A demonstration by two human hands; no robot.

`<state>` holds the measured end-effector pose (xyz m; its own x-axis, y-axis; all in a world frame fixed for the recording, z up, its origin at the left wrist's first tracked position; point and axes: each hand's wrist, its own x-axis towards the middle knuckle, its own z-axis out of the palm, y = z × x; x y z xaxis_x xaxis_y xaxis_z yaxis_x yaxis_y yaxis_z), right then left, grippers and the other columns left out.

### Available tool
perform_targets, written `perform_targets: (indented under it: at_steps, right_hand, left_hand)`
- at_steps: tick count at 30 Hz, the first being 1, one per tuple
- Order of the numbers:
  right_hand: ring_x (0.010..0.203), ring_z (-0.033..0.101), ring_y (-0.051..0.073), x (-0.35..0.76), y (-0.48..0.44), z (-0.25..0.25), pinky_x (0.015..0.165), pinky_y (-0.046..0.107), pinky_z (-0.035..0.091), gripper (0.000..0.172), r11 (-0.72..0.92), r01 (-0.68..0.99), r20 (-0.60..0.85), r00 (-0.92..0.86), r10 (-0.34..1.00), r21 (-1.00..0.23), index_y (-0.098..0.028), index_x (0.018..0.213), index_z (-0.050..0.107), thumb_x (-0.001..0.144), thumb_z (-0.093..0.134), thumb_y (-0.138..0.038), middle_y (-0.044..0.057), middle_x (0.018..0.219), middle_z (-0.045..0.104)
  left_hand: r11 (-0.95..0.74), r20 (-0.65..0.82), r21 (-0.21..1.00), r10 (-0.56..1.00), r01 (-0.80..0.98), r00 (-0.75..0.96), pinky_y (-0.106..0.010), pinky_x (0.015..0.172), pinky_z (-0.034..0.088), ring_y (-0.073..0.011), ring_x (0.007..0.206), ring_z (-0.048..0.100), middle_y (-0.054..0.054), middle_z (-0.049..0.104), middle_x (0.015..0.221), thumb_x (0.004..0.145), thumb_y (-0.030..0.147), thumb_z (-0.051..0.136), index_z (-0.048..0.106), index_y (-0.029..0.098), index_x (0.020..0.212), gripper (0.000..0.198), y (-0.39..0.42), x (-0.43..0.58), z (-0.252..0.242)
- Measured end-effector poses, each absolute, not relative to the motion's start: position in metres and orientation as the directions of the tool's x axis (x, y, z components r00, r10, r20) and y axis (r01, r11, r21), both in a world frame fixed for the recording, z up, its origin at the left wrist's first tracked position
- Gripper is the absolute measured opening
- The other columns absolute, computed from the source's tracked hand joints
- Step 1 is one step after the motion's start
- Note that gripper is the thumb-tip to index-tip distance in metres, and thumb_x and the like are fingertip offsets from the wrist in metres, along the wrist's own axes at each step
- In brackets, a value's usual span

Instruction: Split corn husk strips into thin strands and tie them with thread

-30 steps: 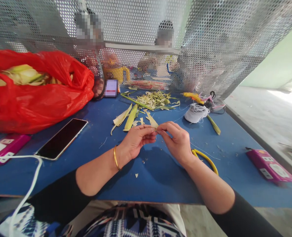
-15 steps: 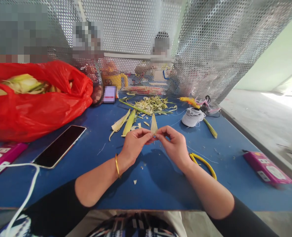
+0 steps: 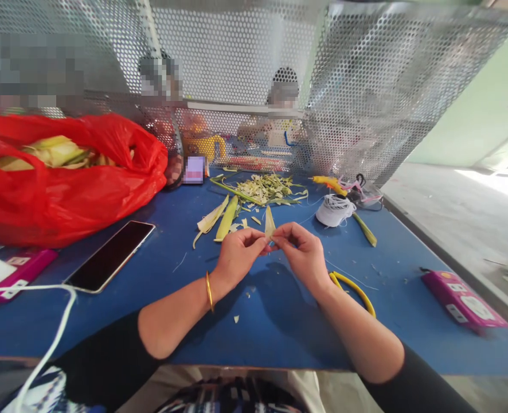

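Compared with a second ago, the small husk piece point(image 3: 269, 222) is standing nearly upright rather than leaning left. Behind everything, a perforated metal screen point(image 3: 232, 51) is rising at the far side of the blue table point(image 3: 443, 344). On the table's left, a red plastic bag point(image 3: 103, 195) is holding more husks. Over the middle, the left hand point(image 3: 239, 255) and right hand point(image 3: 302, 252) are meeting, both pinching the base of the small husk piece between thumb and fingers. A dark-screened phone point(image 3: 112, 258) is lying beyond the left forearm. Past the hands, a heap of scraps point(image 3: 265, 189) is spreading out. A yellow loop point(image 3: 359, 289) is showing beside the right wrist, a white thread bundle point(image 3: 335, 212) is sitting farther back, and a tiny chip point(image 3: 236, 319) is lying nearer the person.
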<state>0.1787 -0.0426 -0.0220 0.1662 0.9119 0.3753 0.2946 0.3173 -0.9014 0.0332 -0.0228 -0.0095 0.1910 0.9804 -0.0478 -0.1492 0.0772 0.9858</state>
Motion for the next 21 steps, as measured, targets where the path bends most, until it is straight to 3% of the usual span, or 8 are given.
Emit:
perform_targets:
  at_steps: [7, 13, 21]
  right_hand:
    - [0.070, 0.067, 0.018, 0.182, -0.044, -0.019, 0.071, 0.031, 0.054, 0.007, 0.457, 0.428, 0.525, 0.049, 0.850, -0.780, -0.025, 0.078, 0.073, 0.082, 0.068, -0.027, 0.002, 0.078, 0.076]
    - [0.070, 0.065, 0.017, 0.182, -0.044, -0.019, 0.067, 0.028, 0.053, 0.013, 0.505, 0.452, 0.578, 0.028, 0.815, -0.735, -0.024, 0.074, 0.072, 0.086, 0.066, -0.025, 0.002, 0.074, 0.073]
    - [0.067, 0.064, 0.016, 0.180, -0.044, -0.022, 0.066, 0.029, 0.051, 0.011, 0.418, 0.443, 0.508, 0.102, 0.855, -0.793, -0.022, 0.075, 0.069, 0.083, 0.066, -0.029, 0.001, 0.071, 0.073]
  left_hand:
    - [0.206, -0.152, 0.954, 0.959, -0.219, 0.239, -0.023, 0.059, 0.047, -0.0099, 0.052, 0.056, 0.000, 0.064, 0.055, 0.075, 0.023, 0.075, 0.065, 0.019, 0.055, 0.022, -0.022, 0.029, -0.008]
    - [0.300, -0.219, 0.916, 0.930, -0.265, 0.294, -0.025, 0.060, 0.050, -0.0122, 0.062, 0.064, -0.001, 0.069, 0.066, 0.071, 0.028, 0.081, 0.068, 0.018, 0.070, 0.016, -0.020, 0.029, -0.012]
    - [0.083, -0.030, 0.965, 0.977, -0.250, 0.211, -0.026, 0.064, 0.054, -0.0144, 0.066, 0.068, 0.000, 0.071, 0.068, 0.070, 0.029, 0.081, 0.070, 0.019, 0.071, 0.015, -0.021, 0.033, -0.019]
